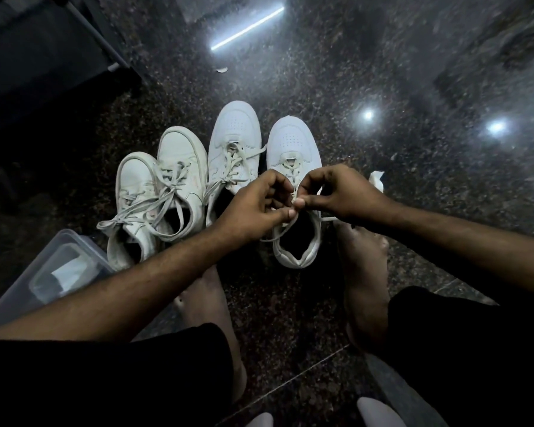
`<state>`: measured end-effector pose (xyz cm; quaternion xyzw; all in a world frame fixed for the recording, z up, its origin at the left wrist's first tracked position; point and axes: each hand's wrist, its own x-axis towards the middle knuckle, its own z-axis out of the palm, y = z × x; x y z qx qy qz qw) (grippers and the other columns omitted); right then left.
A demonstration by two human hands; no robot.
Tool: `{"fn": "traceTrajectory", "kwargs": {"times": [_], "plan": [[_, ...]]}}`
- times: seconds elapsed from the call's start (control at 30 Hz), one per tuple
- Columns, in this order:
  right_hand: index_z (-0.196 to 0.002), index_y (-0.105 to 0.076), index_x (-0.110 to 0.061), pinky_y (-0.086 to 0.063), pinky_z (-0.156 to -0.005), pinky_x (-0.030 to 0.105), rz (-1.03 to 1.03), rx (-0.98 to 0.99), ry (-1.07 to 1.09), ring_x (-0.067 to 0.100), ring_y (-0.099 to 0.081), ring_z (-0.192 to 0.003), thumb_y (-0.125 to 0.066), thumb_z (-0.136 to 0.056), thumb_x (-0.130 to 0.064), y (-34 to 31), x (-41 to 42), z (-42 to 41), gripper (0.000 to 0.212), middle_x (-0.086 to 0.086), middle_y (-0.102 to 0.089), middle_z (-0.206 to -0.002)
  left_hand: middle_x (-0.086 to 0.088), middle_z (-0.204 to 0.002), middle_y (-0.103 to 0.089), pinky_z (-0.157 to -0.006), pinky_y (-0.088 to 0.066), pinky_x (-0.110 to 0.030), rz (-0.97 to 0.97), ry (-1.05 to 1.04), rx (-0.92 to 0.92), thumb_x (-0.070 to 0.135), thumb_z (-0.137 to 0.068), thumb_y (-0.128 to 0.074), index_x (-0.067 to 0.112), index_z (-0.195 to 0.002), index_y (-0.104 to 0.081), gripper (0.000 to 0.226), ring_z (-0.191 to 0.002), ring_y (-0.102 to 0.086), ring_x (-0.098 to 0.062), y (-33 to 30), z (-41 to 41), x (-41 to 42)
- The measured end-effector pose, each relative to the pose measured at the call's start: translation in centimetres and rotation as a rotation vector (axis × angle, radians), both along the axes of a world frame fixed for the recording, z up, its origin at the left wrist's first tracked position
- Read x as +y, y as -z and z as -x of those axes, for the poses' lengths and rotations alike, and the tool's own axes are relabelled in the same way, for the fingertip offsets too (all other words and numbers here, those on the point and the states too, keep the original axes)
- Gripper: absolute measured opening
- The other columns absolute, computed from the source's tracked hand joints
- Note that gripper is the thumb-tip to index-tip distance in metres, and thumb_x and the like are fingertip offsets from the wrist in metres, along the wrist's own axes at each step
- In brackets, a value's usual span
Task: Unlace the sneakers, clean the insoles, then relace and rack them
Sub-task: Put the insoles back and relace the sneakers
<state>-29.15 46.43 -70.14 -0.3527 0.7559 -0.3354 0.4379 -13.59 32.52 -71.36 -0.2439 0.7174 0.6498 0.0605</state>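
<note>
Hands, left [253, 208] and right [336, 192], each grip pinching lace [285, 224]; three sneakers [179, 177] left; tub [53, 272] beside.

You're on a polished speckled stone floor [336, 87], dark and glossy enough to mirror the ceiling lights. The four sneakers [293, 155] look like smooth matt white leather or leather-look uppers, perforated at the toes on the right pair, with flat woven cloth laces [167, 192] that read greyer and duller on the left pair. The box [43, 272] at your left is clear, slightly frosted plastic, your shorts [105, 380] are matt black cloth, and the white scrap [376, 180] past the right shoe looks like crumpled tissue or cloth.
</note>
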Motion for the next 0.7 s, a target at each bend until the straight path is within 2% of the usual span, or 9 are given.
{"fn": "traceTrajectory", "kwargs": {"times": [0.1,0.2,0.27,0.37,0.43,0.53,0.63,0.7], "plan": [[-0.081,-0.072,-0.025,-0.051,-0.063,0.022,0.008,0.01,-0.02,0.0,-0.059,-0.059,-0.081,-0.078,-0.037,-0.2,-0.1,0.0,0.015,-0.011,-0.072,-0.076,-0.001,-0.09,-0.07,-0.076,-0.059,-0.043,0.08,-0.012,0.013,0.004,-0.081,-0.078,0.017,-0.105,-0.057,0.034,-0.083,-0.07,-0.019,-0.3,0.1,0.1],[-0.084,-0.071,-0.024,-0.046,-0.058,0.016,0.015,0.011,-0.048,-0.004,-0.057,-0.058,-0.081,-0.078,-0.038,-0.5,-0.3,0.4,0.018,-0.011,-0.07,-0.076,0.002,-0.086,-0.073,-0.07,-0.056,-0.026,0.228,-0.04,0.032,0.009,-0.086,-0.076,0.018,-0.108,-0.061,0.028,-0.079,-0.071,-0.011,-0.6,0.2,0.0],[-0.088,-0.07,-0.025,-0.046,-0.057,0.015,0.003,0.042,-0.089,-0.005,-0.058,-0.058,-0.082,-0.077,-0.039,-0.4,-0.3,0.9,0.021,-0.014,-0.068,-0.076,0.003,-0.083,-0.074,-0.068,-0.054,-0.022,0.312,-0.07,0.061,0.009,-0.089,-0.073,0.017,-0.108,-0.063,0.024,-0.074,-0.071,-0.006,-0.9,0.1,-0.2],[-0.091,-0.068,-0.03,-0.054,-0.065,0.025,-0.051,0.138,-0.16,-0.002,-0.063,-0.067,-0.082,-0.076,-0.041,-0.1,-0.2,1.6,0.023,-0.015,-0.07,-0.083,0.007,-0.083,-0.072,-0.073,-0.056,-0.031,0.494,-0.102,0.111,0.009,-0.091,-0.069,0.017,-0.103,-0.064,0.015,-0.077,-0.069,-0.005,-1.0,-0.3,-0.8],[-0.091,-0.067,-0.031,-0.054,-0.071,0.028,-0.077,0.206,-0.208,-0.001,-0.064,-0.074,-0.081,-0.077,-0.042,0.0,-0.1,2.0,0.022,-0.014,-0.071,-0.085,0.008,-0.086,-0.07,-0.078,-0.056,-0.036,0.522,-0.176,0.106,0.01,-0.091,-0.066,0.017,-0.098,-0.062,0.011,-0.083,-0.068,-0.007,-1.0,-0.4,-1.1],[-0.082,-0.066,-0.032,-0.046,-0.064,0.025,-0.122,0.236,-0.269,-0.002,-0.06,-0.069,-0.077,-0.079,-0.046,0.0,0.0,2.4,0.019,-0.014,-0.067,-0.075,0.007,-0.086,-0.064,-0.086,-0.055,-0.043,0.301,-0.403,0.152,0.005,-0.091,-0.061,0.019,-0.092,-0.055,0.015,-0.087,-0.065,-0.012,-1.7,0.1,-1.0],[-0.075,-0.062,-0.033,-0.041,-0.059,0.024,-0.15,0.275,-0.316,-0.002,-0.056,-0.063,-0.074,-0.081,-0.048,0.2,0.1,2.4,0.02,-0.013,-0.063,-0.067,-0.009,-0.084,-0.054,-0.085,-0.053,-0.029,-0.051,-0.592,0.228,-0.008,-0.093,-0.046,0.011,-0.094,-0.046,0.019,-0.091,-0.071,-0.021,-3.2,1.5,-1.0],[-0.073,-0.061,-0.031,-0.04,-0.058,0.026,-0.149,0.298,-0.315,-0.001,-0.055,-0.061,-0.073,-0.083,-0.048,0.4,0.3,2.4,0.023,-0.012,-0.061,-0.065,-0.005,-0.072,-0.054,-0.084,-0.053,-0.029,-0.283,-0.682,0.22,-0.009,-0.094,-0.04,0.013,-0.092,-0.044,0.022,-0.082,-0.073,-0.027,-3.8,2.1,-1.4]]}}
